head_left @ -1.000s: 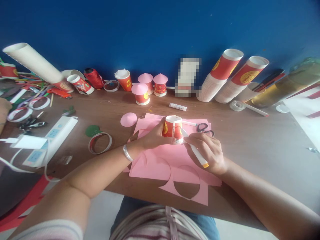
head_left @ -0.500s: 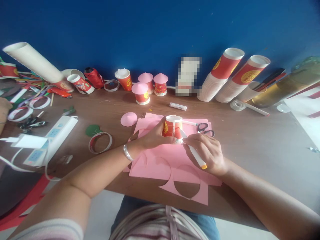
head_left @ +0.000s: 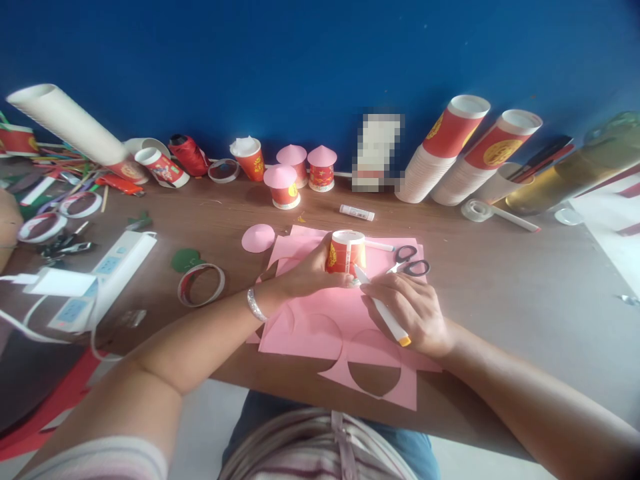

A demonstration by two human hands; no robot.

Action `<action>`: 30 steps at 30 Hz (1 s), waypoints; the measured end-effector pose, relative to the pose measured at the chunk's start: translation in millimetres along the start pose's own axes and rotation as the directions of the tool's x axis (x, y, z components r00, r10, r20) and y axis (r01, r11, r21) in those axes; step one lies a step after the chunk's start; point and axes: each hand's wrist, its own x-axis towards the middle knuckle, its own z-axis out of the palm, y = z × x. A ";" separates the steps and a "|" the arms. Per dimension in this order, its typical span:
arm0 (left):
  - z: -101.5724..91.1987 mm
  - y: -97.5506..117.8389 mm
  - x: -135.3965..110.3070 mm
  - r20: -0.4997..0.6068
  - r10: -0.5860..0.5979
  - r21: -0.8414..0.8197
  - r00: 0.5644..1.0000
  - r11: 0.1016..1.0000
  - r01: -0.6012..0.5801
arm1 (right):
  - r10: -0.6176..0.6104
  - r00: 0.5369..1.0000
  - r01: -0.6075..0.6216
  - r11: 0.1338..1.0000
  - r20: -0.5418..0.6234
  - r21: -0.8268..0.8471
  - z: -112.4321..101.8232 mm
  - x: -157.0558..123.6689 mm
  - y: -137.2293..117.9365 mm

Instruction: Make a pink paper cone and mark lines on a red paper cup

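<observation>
The tool (head_left: 387,314) has been shifted left across the cup (head_left: 340,255), so work is now brought nearer the seam (head_left: 349,259). The upturned cup is clasped from the left by the left hand (head_left: 316,270), over pink paper (head_left: 303,330); the tool is pinched in the right hand (head_left: 414,310), tip at the cup's near side.

A silvery bracelet (head_left: 257,305) with a sparkling, textured surface rings the wrist behind the left hand (head_left: 316,271). The left sleeve (head_left: 103,457) ends in a pale edge crossed by a thin greyish-blue line. Below, a top (head_left: 290,450) striped in cream and muted mauve has a dusty-pink strip (head_left: 343,443) down its front, with blue legwear (head_left: 413,447) showing at both sides.
</observation>
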 end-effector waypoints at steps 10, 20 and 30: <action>-3.5 -6.9 0.2 -0.002 0.009 0.017 1.000 1.000 -0.009 | -0.023 0.999 0.021 0.998 0.032 0.066 -1.5 2.7 -2.5; -2.5 -6.3 -0.5 0.001 0.020 0.001 1.000 1.000 -0.020 | -0.003 1.000 0.002 1.000 -0.020 -0.021 -2.3 -0.7 1.2; -0.5 0.6 -1.1 0.008 -0.011 0.005 1.000 1.000 0.011 | 0.010 1.000 -0.011 0.998 -0.010 -0.058 -3.3 1.7 1.0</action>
